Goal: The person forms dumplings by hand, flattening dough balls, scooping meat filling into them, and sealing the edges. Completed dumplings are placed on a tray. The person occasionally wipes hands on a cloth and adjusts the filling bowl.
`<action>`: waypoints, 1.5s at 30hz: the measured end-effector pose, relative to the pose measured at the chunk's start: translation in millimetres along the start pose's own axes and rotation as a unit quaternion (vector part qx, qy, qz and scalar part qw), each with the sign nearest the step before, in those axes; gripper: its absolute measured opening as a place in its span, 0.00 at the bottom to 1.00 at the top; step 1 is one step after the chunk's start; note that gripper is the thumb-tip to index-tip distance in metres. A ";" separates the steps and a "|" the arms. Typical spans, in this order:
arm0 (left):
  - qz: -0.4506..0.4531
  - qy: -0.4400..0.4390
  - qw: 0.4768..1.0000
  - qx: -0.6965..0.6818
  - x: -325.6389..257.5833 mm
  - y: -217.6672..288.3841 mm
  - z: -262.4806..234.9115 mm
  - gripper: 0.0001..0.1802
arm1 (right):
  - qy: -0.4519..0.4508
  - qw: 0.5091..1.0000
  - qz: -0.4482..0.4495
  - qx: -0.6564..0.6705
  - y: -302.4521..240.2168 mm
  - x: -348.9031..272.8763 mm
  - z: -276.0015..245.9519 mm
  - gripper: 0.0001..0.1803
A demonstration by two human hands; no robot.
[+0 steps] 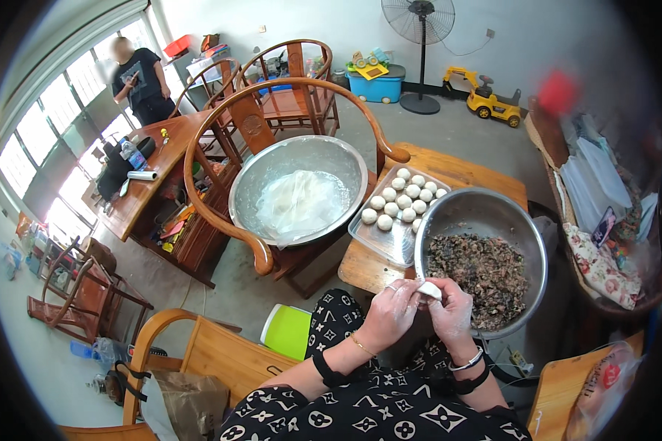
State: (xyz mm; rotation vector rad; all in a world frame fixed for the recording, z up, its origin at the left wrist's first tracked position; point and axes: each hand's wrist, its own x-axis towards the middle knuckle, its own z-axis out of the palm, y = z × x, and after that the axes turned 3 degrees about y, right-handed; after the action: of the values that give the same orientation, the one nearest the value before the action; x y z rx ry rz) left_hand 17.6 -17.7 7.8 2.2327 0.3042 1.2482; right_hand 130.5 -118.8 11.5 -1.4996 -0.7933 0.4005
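Both hands meet at about 5 o'clock in the view, just at the near rim of the filling bowl [526, 228], and between them sits a small white dough piece [429, 289]. The left hand [388, 314] cups it from the 9 o'clock side with fingers curled close, and the right hand [452, 312] pinches it from the 3 o'clock side, thumb and fingertips narrowed onto the dough, so both hands are closed on the same piece. To seal it well, it seems best to keep the pinches small and even, turn the piece a little between each one, and press the seam shut so no dark filling [485, 273] shows through; floury fingers help, as wet ones would likely stick and tear the skin. The dough looks smooth, pale and soft, only partly visible between the fingers, so whether it is already closed cannot be told. At 12 o'clock from the hands a metal tray [379, 239] holds finished balls [403, 198], round, white and alike in size, in loose rows. Farther toward 11 o'clock a wide basin [250, 176] rests on a wooden chair [221, 117], with a sheet of clear film [298, 202] lying in it. Bowl and tray stand on a small wooden table [463, 170].
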 end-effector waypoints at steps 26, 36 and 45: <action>-0.021 -0.016 0.999 0.025 0.2 -8.9 2.8 0.14 | -0.024 0.985 -0.072 -0.155 -11.6 5.6 -0.9 0.15; -0.019 0.000 1.000 -0.004 -1.5 -6.6 2.6 0.16 | -0.008 0.998 0.039 -0.055 -10.5 3.4 -1.3 0.14; -0.008 0.028 0.999 0.023 4.5 -1.4 0.9 0.15 | -0.009 0.975 -0.127 -0.184 -7.6 3.8 0.1 0.10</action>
State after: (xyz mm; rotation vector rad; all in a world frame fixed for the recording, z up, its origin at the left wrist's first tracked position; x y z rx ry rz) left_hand 20.9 -14.9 9.9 2.2316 0.3747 1.3087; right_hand 131.3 -116.6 19.7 -1.7093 -1.1030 0.0757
